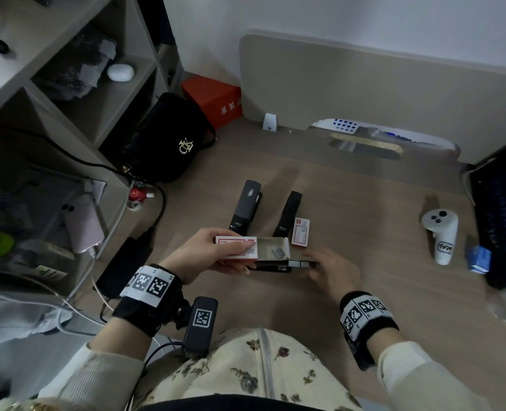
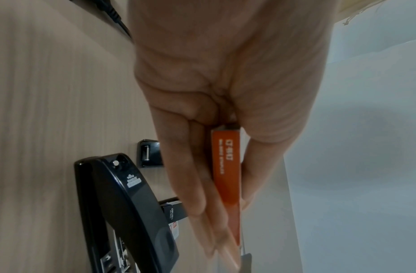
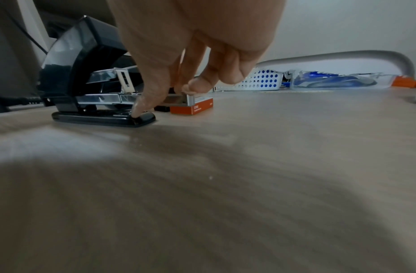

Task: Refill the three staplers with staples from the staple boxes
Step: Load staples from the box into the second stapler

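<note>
My left hand [image 1: 241, 258] pinches a red-and-white staple box [image 1: 236, 247] just above the desk, thumb on top and fingers under it. Its inner tray [image 1: 271, 246] is slid out to the right and holds a few grey staples [image 1: 277, 252]. The left wrist view shows the box's orange side [image 2: 225, 166]. Below it lies the opened black stapler [image 1: 275, 266], lid raised [image 3: 81, 61]. My right hand [image 1: 314, 262] grips its front end, thumb on the base [image 3: 141, 116]. Two more black staplers [image 1: 246, 207] [image 1: 287, 213] lie shut farther back. A second staple box [image 1: 300, 232] lies beside them.
A white controller [image 1: 440, 232], a small blue box [image 1: 480, 258] and a black keyboard [image 1: 503, 221] sit at the right. A black bag [image 1: 168, 137], a red box [image 1: 213, 97], a black power brick [image 1: 124, 265] and cables crowd the left by the shelf. A beige divider [image 1: 364, 84] stands behind.
</note>
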Demonstrator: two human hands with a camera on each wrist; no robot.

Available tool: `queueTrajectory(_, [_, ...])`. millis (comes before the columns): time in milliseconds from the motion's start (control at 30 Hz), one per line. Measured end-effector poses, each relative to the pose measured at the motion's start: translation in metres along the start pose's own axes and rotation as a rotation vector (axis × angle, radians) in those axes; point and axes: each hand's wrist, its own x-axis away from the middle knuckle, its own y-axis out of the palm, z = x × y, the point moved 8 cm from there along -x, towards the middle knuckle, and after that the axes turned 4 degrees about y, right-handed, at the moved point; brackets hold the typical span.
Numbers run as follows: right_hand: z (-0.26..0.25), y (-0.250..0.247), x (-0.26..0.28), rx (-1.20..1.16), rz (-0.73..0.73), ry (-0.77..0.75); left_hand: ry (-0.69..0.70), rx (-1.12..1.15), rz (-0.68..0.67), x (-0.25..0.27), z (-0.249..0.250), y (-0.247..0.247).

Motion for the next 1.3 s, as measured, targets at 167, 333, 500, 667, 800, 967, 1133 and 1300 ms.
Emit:
queueTrajectory(167, [0.007, 0.005, 0.01, -0.004, 0.016, -0.09, 0.005, -0.009, -0.006, -0.001, 0.002, 0.002])
queueTrajectory(333, [0.004, 0.006, 0.011, -0.028, -0.012, -0.111, 0.022, -0.012, -0.011, -0.001, 0.007, 0.006])
queueTrajectory(500, [-0.024, -0.062, 0.025, -0.339, 0.421, -0.267, 0.062, 0.039, 0.062, -0.002, 0.015, 0.005])
queueTrajectory(667, [-0.053, -0.104, 0.037, -0.379, 0.568, -0.337, 0.059, 0.225, 0.226, -0.006, 0.015, 0.0])
queueTrajectory(800, [-0.06, -0.11, 0.046, -0.407, 0.59, -0.358, 0.063, 0.215, 0.182, -0.006, 0.015, 0.004])
queueTrajectory(967, [-0.074, -0.117, 0.052, -0.39, 0.593, -0.369, 0.118, 0.133, 0.132, -0.002, 0.019, 0.014])
queueTrajectory(1133, [-0.085, -0.115, 0.049, -0.248, 0.583, -0.267, 0.166, 0.059, 0.059, 0.002, 0.028, 0.023])
queueTrajectory(1300, [-0.083, -0.114, 0.052, -0.057, 0.601, -0.18, 0.182, 0.063, 0.059, 0.004, 0.03, 0.023])
